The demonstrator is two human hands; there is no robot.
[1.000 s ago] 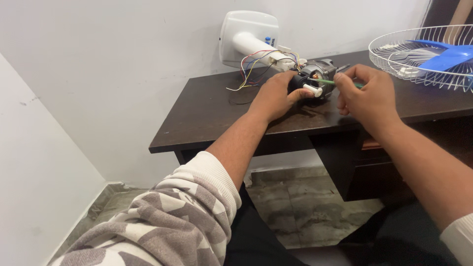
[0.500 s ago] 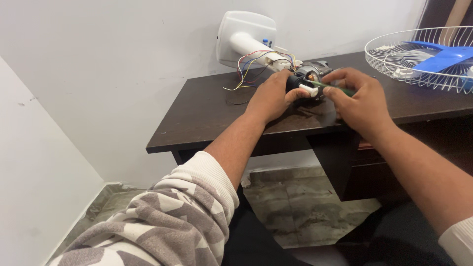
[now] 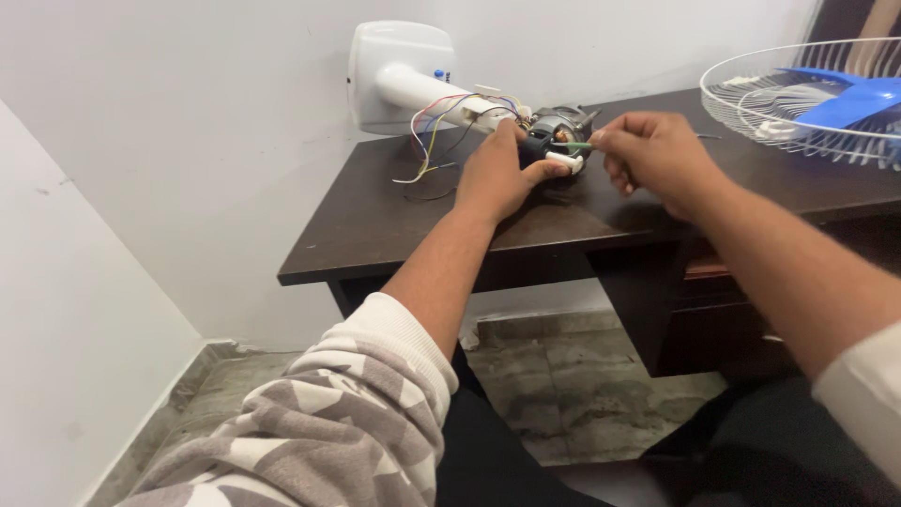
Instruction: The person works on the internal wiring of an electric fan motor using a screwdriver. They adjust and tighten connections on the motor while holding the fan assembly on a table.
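Left hand [image 3: 497, 178] clamps a fan motor [image 3: 556, 131] on the dark desk [image 3: 394, 221] — right hand [image 3: 657, 155], at 3 o'clock, pinches a thin green tool [image 3: 574, 145] — wire grille [image 3: 798, 99] at 2 o'clock.

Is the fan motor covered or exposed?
Exposed: the bare motor shows beside the left hand, with loose coloured wires hanging out.

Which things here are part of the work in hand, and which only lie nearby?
In use: left hand on fan motor; right hand with thin green tool; coloured wires; white fan body.
Lying about: wire fan guard, blue blade.
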